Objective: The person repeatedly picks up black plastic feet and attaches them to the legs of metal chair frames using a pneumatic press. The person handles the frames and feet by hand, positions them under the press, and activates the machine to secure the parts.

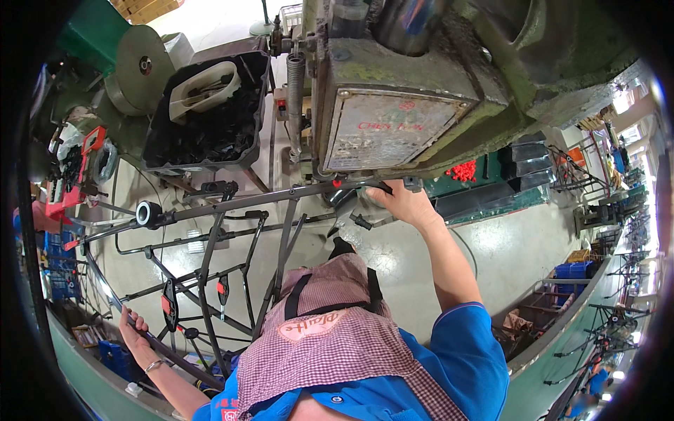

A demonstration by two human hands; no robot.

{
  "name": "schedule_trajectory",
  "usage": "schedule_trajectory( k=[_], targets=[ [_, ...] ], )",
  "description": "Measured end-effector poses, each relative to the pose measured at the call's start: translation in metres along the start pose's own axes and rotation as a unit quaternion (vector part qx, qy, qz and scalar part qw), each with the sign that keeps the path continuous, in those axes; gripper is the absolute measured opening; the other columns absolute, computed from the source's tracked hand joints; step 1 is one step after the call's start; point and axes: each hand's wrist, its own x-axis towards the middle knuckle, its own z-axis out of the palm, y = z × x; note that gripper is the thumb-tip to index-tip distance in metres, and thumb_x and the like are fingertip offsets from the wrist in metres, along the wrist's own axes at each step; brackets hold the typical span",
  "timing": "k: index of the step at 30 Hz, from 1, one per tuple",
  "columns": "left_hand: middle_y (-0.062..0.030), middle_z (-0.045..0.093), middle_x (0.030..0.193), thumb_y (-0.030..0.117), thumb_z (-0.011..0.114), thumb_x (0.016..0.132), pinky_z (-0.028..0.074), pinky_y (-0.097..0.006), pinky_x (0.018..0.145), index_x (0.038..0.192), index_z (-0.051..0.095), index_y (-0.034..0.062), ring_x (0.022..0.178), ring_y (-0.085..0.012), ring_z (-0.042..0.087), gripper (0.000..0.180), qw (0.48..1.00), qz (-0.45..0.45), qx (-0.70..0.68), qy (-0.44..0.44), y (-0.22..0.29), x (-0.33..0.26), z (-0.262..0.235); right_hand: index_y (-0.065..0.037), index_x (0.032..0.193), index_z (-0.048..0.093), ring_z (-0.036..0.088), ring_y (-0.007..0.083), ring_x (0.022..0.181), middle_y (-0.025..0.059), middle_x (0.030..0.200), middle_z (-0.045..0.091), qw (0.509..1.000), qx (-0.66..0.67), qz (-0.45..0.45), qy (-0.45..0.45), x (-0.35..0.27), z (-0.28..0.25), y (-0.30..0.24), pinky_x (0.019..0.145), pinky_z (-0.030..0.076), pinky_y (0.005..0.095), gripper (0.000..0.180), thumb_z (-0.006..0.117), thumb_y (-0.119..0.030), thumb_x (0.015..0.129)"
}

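Observation:
A large black tubular metal frame [288, 194] with crossing bars and red-and-black fittings spans the view from the left to below the machine. My left hand [133, 331] is closed round its curved lower tube at the lower left, fingers partly showing. At the frame's right end, my right hand [406, 202] grips the tube right under the head of a worn green machine [400, 130]. The fingertips there are partly hidden. A small red part [338, 183] sits at the machine's lower edge, just above the tube.
A black bin [151, 156] with dark small parts and a cream scoop-like container [184, 95] stands at the upper left. Right of the machine, red small parts [462, 170] lie on a green surface near black trays [526, 165]. More frames [611, 326] hang along the right.

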Motion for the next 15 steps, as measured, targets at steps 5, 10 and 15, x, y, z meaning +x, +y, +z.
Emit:
schedule_trajectory(
  k=[5, 10, 15],
  targets=[
    [0.0041, 0.046, 0.061, 0.031, 0.067, 0.088, 0.030, -0.020, 0.037, 0.082, 0.051, 0.0137, 0.043, -0.0053, 0.037, 0.024, 1.000, -0.002, -0.010, -0.015, 0.001, 0.000, -0.001, -0.013, 0.109, 0.066, 0.060, 0.0331, 0.102, 0.0126, 0.106, 0.066, 0.999, -0.004, -0.020, 0.049, 0.001, 0.005, 0.005, 0.086, 0.048, 0.0400, 0.039, 0.070, -0.041, 0.081],
    [0.0044, 0.047, 0.061, 0.031, 0.067, 0.088, 0.029, -0.020, 0.037, 0.082, 0.051, 0.0141, 0.043, -0.0050, 0.037, 0.024, 1.000, -0.005, -0.015, -0.025, 0.001, 0.001, -0.006, -0.009, 0.099, 0.067, 0.062, 0.0330, 0.097, 0.0144, 0.100, 0.066, 0.986, -0.078, -0.070, 0.133, -0.008, 0.007, -0.010, 0.081, 0.049, 0.0424, 0.038, 0.071, -0.040, 0.078],
    [0.0033, 0.046, 0.061, 0.030, 0.066, 0.089, 0.028, -0.021, 0.037, 0.085, 0.052, 0.0131, 0.043, -0.0064, 0.037, 0.022, 0.999, 0.000, -0.034, -0.024, 0.003, -0.001, -0.011, -0.005, 0.106, 0.063, 0.061, 0.0325, 0.072, 0.0114, 0.081, 0.064, 0.984, 0.030, -0.175, 0.015, -0.029, 0.064, -0.047, 0.066, 0.051, 0.0406, 0.043, 0.072, -0.036, 0.079]
  ],
)
